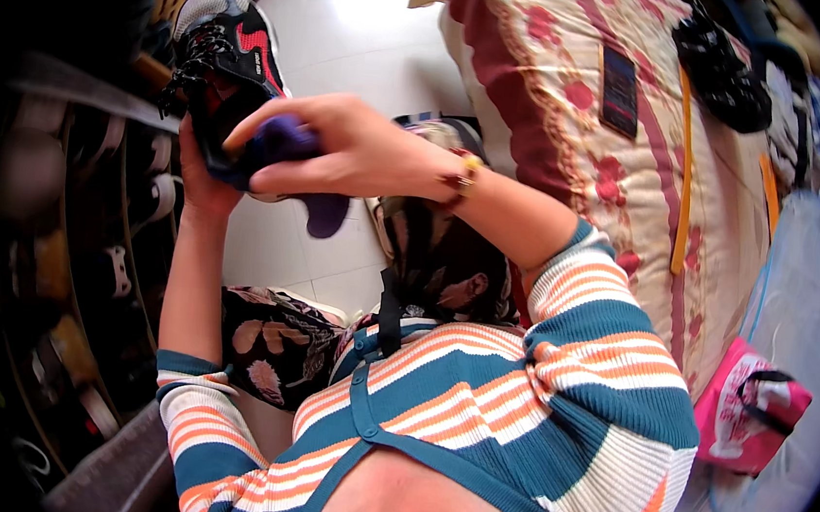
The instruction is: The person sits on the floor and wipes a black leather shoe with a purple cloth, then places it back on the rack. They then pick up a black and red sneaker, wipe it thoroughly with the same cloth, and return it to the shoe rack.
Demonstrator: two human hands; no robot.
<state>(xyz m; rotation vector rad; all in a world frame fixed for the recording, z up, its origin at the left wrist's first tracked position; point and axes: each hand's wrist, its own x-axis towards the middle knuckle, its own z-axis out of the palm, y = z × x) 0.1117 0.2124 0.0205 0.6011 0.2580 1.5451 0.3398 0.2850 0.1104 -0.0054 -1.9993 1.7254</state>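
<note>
A black, red and grey sports shoe (242,47) is held up at the upper left, toe pointing away from me. My left hand (208,180) grips it near the heel, its fingers mostly hidden behind the shoe. Bunched in my right hand (339,147) is a dark purple cloth (285,139), with one flap (327,216) hanging below the fingers. That hand is over the shoe's heel and opening, and the cloth appears to touch the shoe there. Black laces hang loosely off the shoe's left side.
A rack of shoes (116,267) stands close on my left. To the right, a bed with a floral cover (540,106) bears a smartphone (620,91), a yellow strip (682,185) and a black plastic bag (722,71). A pink bag (755,410) lies nearer me. Pale floor tiles (286,245) show between.
</note>
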